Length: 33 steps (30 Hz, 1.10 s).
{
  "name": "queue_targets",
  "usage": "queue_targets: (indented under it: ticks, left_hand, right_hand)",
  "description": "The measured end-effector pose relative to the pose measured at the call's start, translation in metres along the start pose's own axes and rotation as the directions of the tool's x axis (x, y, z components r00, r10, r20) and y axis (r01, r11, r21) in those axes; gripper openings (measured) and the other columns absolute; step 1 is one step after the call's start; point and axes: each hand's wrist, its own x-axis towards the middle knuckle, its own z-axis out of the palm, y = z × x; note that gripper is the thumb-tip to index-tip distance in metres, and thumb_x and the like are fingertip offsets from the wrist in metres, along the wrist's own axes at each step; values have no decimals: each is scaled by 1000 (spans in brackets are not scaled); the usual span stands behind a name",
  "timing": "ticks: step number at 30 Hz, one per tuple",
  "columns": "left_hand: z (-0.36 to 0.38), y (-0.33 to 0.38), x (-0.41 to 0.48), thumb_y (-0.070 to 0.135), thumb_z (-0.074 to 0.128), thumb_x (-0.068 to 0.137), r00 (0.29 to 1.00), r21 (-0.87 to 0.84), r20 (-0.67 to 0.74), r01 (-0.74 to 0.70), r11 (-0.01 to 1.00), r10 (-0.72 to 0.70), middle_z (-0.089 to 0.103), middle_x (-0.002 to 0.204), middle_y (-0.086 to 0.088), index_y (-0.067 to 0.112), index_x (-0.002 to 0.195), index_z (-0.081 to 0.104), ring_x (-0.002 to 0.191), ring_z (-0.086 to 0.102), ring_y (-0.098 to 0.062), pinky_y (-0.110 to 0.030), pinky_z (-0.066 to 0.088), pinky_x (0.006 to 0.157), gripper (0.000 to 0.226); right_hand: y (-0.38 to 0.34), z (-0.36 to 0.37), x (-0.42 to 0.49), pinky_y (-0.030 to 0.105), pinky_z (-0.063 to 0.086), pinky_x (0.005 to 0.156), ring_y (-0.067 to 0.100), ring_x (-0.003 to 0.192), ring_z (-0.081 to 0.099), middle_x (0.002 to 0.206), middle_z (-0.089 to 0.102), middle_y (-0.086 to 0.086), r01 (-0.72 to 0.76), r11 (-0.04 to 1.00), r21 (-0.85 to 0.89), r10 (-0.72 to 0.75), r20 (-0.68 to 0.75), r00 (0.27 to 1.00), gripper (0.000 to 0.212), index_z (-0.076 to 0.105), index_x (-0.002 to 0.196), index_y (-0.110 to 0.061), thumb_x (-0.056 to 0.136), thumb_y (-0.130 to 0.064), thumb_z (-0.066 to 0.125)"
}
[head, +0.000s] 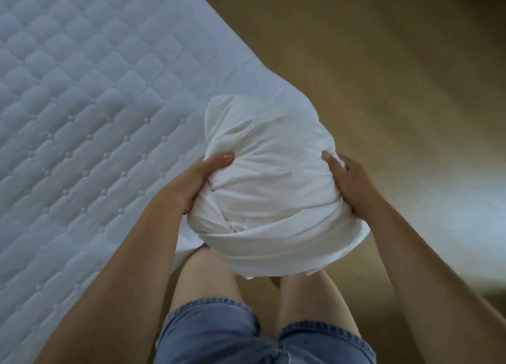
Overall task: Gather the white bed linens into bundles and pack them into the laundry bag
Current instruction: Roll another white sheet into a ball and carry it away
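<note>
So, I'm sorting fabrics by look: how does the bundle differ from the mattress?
The bundle is smooth cloth, creased and wrapped into a ball; the mattress is quilted in diamonds and lies flat. The bundle is gripped by the left hand and the right hand; no hand touches the mattress. The bundle looks creamy white, the mattress bluish white. Both are pale fabric.

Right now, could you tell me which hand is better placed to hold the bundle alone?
Probably left: the left hand cups the bundle from the side, thumb on top, fingers curled beneath. The right hand only clutches cloth at the side.
</note>
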Motion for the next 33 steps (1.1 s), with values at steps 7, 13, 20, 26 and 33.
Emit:
queue_targets:
  ticks: [7,13,20,26,33]
  left_hand:
    - [193,37,-36,42,69,65,980,213,187,-103,972,63,75,99,-3,23,116,60,87,72,-21,-30,57,64,55]
    - [326,76,-38,47,75,69,952,442,303,-179,879,42,76,89,-3,23,108,64,82,72,-22,-32,53,69,48]
    - [457,132,-1,47,76,66,934,562,355,-245,790,37,75,85,-3,22,104,67,86,69,-23,-33,51,70,47]
    - [590,195,43,43,67,77,902,662,424,-247,707,-82,75,79,-4,17,100,68,82,68,-22,-32,50,67,35]
    - [762,206,77,49,70,63,847,791,451,-233,566,-282,75,88,-10,17,105,67,91,68,-29,-39,53,84,53]
  right_hand:
    - [36,-182,-76,37,46,88,30,104,60,110,64,21,28,986,167,28,-320,947,61,57,107,8,91,-51,51]
    - [64,-277,-108,39,47,90,26,94,66,94,69,14,73,943,324,100,-487,868,76,61,101,3,77,-69,51]
    - [75,-373,-80,35,39,70,15,67,48,66,48,-4,121,889,441,191,-599,778,61,54,62,-16,68,-76,49]
    - [82,-473,-38,36,47,81,21,78,61,80,64,9,126,861,493,288,-676,678,72,63,94,1,81,-69,49]
    - [130,-576,-27,27,43,72,21,81,59,97,66,19,142,761,633,472,-691,547,66,62,102,4,89,-59,47]
